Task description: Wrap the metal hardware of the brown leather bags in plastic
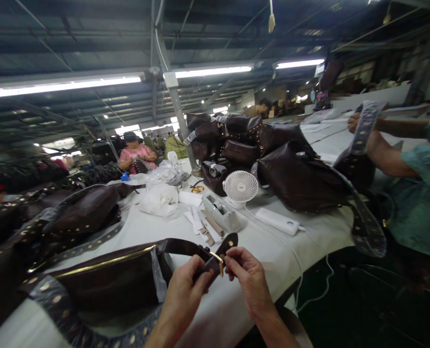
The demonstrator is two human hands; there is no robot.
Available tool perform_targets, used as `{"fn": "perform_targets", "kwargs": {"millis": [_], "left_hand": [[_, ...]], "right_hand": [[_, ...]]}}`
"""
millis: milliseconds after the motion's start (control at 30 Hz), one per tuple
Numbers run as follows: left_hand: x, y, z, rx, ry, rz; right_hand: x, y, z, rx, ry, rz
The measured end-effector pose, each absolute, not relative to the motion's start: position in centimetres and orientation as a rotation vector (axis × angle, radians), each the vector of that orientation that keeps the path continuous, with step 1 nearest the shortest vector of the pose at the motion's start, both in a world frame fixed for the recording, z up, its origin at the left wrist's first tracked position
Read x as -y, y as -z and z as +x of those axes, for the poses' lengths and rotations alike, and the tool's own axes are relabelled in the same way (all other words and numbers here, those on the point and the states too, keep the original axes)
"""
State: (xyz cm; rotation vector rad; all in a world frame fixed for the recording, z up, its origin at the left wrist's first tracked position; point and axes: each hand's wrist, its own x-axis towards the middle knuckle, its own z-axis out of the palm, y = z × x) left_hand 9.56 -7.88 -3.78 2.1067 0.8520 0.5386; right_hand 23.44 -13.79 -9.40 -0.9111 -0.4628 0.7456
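Note:
A dark brown handbag (109,282) with a gold zipper lies on the white table in front of me. Its strap (180,245) runs up to a gold buckle (218,258). My left hand (188,282) is closed on the strap just beside the buckle. On the buckle's other side, the fingers of my right hand (246,273) pinch together; what lies between them is too small to make out. A rounded strap end (230,243) with a gold stud sticks up above the right fingers. A studded strap (66,314) in clear plastic curves along the bag's near side.
A white fan (241,187), a white power bank (277,221) with a cable, a tape dispenser (220,212) and orange-handled pliers (196,188) lie ahead. Piled brown bags (302,179) stand behind. A co-worker's arm (389,150) handles a bag at right; another person (137,154) works farther back.

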Motion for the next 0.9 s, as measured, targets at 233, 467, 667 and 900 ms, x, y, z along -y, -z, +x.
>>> {"fn": "perform_targets", "kwargs": {"millis": [233,467,667,900], "left_hand": [[9.0,1.4,9.9,-0.958,-0.556,2.233],[9.3,1.2,11.8,-1.092,-0.625,2.308],[8.2,1.8,10.5,-0.732,-0.619,2.231],[7.5,1.6,10.3,-0.764,-0.613,2.210]], "right_hand": [[13.9,8.3,23.3,0.577,-0.672,-0.965],[14.6,7.8,22.7,0.758,-0.547,-1.013],[13.5,7.8,23.5,0.494,-0.766,-0.889],[12.5,7.7,22.9,0.381,-0.823,-0.762]]}}
